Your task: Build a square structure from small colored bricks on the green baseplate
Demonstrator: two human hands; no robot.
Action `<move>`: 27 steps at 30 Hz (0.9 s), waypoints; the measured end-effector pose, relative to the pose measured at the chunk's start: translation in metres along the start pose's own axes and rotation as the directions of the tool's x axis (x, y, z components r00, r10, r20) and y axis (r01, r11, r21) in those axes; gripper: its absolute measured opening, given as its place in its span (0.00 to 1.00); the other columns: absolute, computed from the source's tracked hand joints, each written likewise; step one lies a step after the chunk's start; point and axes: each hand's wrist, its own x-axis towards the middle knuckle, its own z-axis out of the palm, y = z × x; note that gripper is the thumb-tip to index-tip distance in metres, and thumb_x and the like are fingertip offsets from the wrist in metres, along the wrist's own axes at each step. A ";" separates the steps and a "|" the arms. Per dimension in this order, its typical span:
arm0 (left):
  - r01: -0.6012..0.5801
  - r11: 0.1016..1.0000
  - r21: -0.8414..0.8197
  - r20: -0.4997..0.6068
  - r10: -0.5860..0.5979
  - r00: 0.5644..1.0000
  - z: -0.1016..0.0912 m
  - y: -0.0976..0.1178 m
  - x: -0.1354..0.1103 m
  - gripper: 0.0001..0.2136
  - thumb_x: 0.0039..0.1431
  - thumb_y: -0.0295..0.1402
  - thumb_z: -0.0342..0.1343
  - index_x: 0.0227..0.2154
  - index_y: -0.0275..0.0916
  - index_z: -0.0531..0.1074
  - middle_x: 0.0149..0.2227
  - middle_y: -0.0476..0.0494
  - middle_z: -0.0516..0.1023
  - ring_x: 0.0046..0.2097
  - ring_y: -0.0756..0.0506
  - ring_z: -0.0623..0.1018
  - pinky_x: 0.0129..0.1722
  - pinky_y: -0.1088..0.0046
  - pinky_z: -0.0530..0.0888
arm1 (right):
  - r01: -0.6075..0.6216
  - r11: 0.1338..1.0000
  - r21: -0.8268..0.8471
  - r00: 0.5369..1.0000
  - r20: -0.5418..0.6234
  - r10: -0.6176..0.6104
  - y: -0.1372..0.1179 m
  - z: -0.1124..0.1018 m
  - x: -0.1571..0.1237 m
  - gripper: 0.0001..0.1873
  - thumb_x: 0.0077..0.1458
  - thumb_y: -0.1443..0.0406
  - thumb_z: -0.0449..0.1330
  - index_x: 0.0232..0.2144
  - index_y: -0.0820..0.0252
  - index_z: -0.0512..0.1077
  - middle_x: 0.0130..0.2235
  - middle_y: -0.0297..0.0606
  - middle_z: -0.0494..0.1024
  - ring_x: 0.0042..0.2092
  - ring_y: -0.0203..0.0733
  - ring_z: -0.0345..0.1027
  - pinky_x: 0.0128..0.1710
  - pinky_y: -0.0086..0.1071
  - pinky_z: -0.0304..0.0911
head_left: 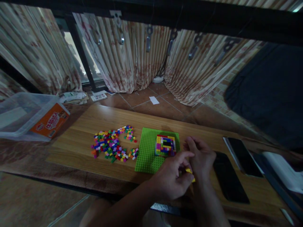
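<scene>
- Curtains (139, 60) are hanging behind the wooden counter (75, 151) I'm viewing, and a bin (21, 115) is sitting off to its left.
- Loose bricks (110, 146) are lying scattered on the counter, left of the green board (147, 149).
- The hollow brick build (159, 145) is standing on the board's right half.
- With my left grip (175, 176) I'm pinching a yellow piece (188, 171), thumb and fingers nearly together.
- My right grip (199, 154) is curling its fingers just beside the left; I cannot tell whether it's holding anything.
- Black phones (229, 178) are lying farther right.
</scene>
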 end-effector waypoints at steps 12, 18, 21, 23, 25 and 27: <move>0.008 0.994 0.107 0.055 -0.014 0.998 -0.021 0.010 0.001 0.09 0.53 0.24 0.54 0.37 0.37 0.75 0.35 0.44 0.79 0.36 0.48 0.77 0.38 0.72 0.72 | 0.016 1.000 -0.022 1.000 0.013 -0.016 0.001 0.008 0.001 0.13 0.42 0.58 0.68 0.28 0.62 0.78 0.25 0.36 0.79 0.26 0.38 0.71 0.26 0.31 0.67; 0.114 0.991 0.068 -0.369 -0.081 0.926 -0.080 -0.001 0.009 0.08 0.55 0.26 0.55 0.37 0.37 0.75 0.36 0.45 0.80 0.37 0.48 0.77 0.40 0.72 0.73 | 0.057 0.998 -0.023 0.983 0.177 -0.052 0.008 0.013 -0.003 0.12 0.46 0.60 0.65 0.31 0.62 0.78 0.30 0.38 0.81 0.31 0.41 0.73 0.34 0.35 0.69; 0.231 0.957 0.177 -0.481 -0.120 0.869 -0.103 -0.008 0.007 0.10 0.54 0.26 0.55 0.39 0.36 0.76 0.37 0.45 0.80 0.36 0.47 0.77 0.40 0.71 0.73 | 0.119 0.990 -0.076 0.957 0.276 -0.094 0.013 0.015 -0.002 0.11 0.49 0.60 0.63 0.34 0.61 0.79 0.35 0.40 0.81 0.36 0.44 0.74 0.40 0.38 0.68; 0.291 0.908 0.301 -0.482 -0.118 0.868 -0.109 -0.010 0.004 0.12 0.54 0.24 0.54 0.41 0.36 0.76 0.38 0.44 0.80 0.38 0.46 0.77 0.41 0.70 0.73 | 0.206 0.970 -0.133 0.927 0.344 -0.150 0.013 0.019 0.001 0.11 0.51 0.61 0.61 0.34 0.59 0.79 0.38 0.41 0.81 0.39 0.45 0.74 0.43 0.40 0.67; 0.345 0.835 0.429 -0.460 -0.126 0.879 -0.109 -0.010 0.002 0.14 0.55 0.23 0.51 0.43 0.37 0.76 0.38 0.43 0.80 0.39 0.45 0.78 0.43 0.69 0.73 | 0.303 0.936 -0.181 0.888 0.409 -0.208 0.011 0.025 0.003 0.11 0.53 0.61 0.59 0.34 0.58 0.80 0.39 0.41 0.80 0.40 0.45 0.73 0.44 0.40 0.66; 0.387 0.758 0.526 -0.438 -0.149 0.887 -0.105 -0.010 0.002 0.17 0.55 0.21 0.49 0.46 0.37 0.75 0.39 0.42 0.80 0.40 0.45 0.79 0.45 0.68 0.74 | 0.377 0.904 -0.204 0.851 0.462 -0.250 0.008 0.033 0.005 0.11 0.55 0.62 0.58 0.33 0.57 0.79 0.39 0.41 0.80 0.41 0.45 0.73 0.44 0.40 0.66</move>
